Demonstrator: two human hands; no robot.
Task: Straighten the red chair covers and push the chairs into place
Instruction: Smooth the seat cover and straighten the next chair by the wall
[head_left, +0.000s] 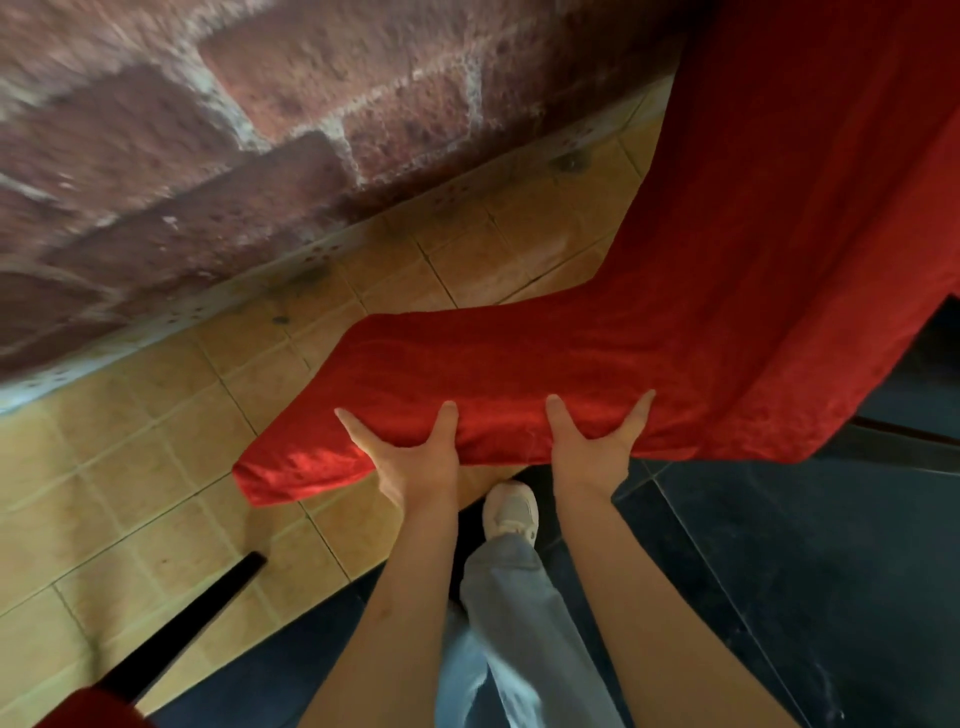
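A chair back in a red cover (467, 364) stretches across the middle of the head view, above tan floor tiles. My left hand (410, 457) grips its near edge, thumb and forefinger spread over the cloth. My right hand (597, 441) holds the same edge a little to the right, in the same spread grip. The remaining fingers of both hands are hidden under the cover. A wide red cloth (805, 182) rises to the upper right and merges with the cover; I cannot tell where one ends.
A brick wall (260, 130) runs close along the far left side. A black chair leg (192, 629) and a bit of another red cover (88, 712) sit at the lower left. My white shoe (511, 509) stands under the chair back, where the dark tiles (779, 571) begin.
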